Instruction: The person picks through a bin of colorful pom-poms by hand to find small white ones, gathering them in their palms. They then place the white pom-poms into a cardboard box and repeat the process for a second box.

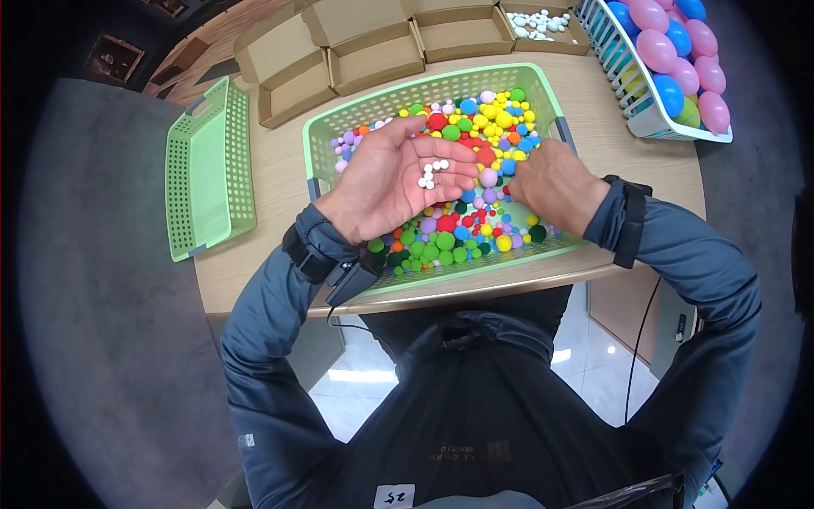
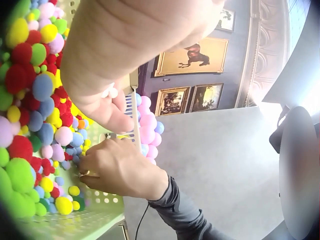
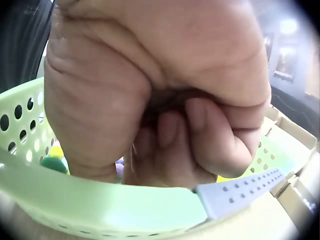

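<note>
My left hand (image 1: pixel 405 174) is palm up above the green basket (image 1: pixel 318 136), its fingers fairly straight. Several small white pom-poms (image 1: pixel 430 174) lie loose on its palm, and a few white ones (image 2: pixel 111 91) show by its fingers in the left wrist view. My right hand (image 1: pixel 553 187) reaches down inside the basket's right side, among pom-poms of many colours (image 1: pixel 445 242). In the right wrist view its fingers (image 3: pixel 215 135) curl in toward the palm. The tips of its thumb and index finger are hidden, so I cannot tell whether they pinch anything.
An empty green basket (image 1: pixel 174 199) stands at the left table edge. Open cardboard boxes (image 1: pixel 373 64) line the back; the rightmost holds white pieces (image 1: pixel 538 25). A white basket (image 1: pixel 657 127) of balloons (image 1: pixel 670 51) stands at the back right. The basket's grey handle (image 3: pixel 240 192) is close under my right hand.
</note>
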`<action>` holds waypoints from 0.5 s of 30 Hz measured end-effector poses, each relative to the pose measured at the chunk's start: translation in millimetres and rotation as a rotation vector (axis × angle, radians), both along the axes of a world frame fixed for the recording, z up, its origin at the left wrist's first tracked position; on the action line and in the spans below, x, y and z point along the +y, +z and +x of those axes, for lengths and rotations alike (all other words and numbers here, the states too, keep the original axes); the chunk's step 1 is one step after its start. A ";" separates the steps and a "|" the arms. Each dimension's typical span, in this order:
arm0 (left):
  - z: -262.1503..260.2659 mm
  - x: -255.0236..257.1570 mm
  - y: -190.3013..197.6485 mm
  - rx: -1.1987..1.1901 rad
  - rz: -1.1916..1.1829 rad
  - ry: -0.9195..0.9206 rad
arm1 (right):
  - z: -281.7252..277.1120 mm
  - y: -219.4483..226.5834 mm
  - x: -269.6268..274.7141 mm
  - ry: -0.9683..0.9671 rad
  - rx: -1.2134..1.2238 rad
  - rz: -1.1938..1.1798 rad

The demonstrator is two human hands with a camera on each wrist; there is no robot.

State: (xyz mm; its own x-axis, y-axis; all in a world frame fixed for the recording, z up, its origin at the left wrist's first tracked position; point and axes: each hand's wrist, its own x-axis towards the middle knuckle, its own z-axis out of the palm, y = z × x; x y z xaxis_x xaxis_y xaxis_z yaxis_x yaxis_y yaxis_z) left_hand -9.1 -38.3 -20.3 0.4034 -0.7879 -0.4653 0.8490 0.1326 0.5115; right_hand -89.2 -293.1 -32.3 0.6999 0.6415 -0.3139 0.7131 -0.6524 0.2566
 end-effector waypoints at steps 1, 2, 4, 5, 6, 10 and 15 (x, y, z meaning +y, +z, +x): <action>-1.7 -1.2 2.5 0.015 0.029 0.029 | -0.9 -1.6 3.0 -0.011 0.054 -0.080; -3.0 -1.9 4.1 0.012 0.030 0.031 | -3.7 -1.9 5.1 -0.010 0.051 -0.079; -6.9 -2.6 7.0 0.020 0.098 0.102 | -7.6 -3.2 9.6 -0.012 0.014 -0.079; -7.5 -1.7 5.0 0.023 0.090 0.107 | -5.9 -9.0 9.2 -0.043 0.043 -0.097; -6.6 1.3 1.4 0.023 0.091 0.117 | -2.7 -15.9 10.3 -0.069 0.071 -0.106; -4.6 6.7 -2.7 0.020 0.086 0.118 | 0.0 0.2 1.3 -0.086 0.055 -0.022; -2.9 6.9 -2.1 0.051 0.087 0.163 | 47.3 25.6 -20.3 -0.208 0.423 0.499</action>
